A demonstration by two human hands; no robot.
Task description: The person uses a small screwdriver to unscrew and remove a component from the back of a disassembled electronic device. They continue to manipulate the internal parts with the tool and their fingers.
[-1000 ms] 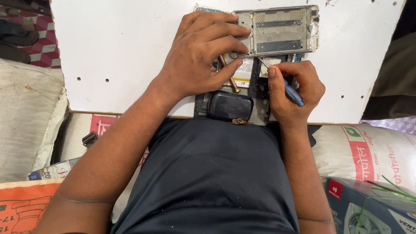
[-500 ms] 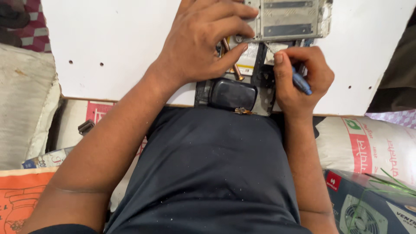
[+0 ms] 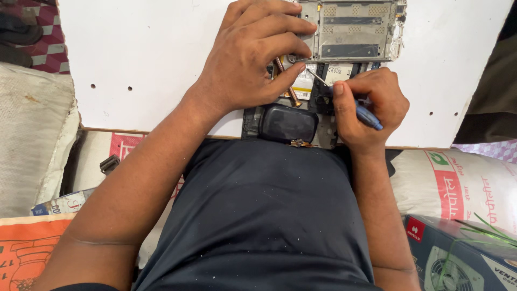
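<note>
The left hand point(image 3: 253, 59) presses flat on the phone point(image 3: 318, 86) at upper centre while the right hand point(image 3: 366, 108), closed on a screwdriver point(image 3: 350, 105), works a screw (next, I judge, steady turning).

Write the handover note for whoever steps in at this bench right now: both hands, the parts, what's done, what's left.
Left hand: pressed down on the opened phone, fingertips at the metal frame, a brass-coloured tool under the fingers.
Right hand: grips a blue-handled screwdriver, tip on the phone's internals.
Parts: all on the white board; a dark oval case lies at the near edge.
Done: the phone is open, internals exposed.
Left: the screwdriver work underway; the phone is not closed up.
</note>
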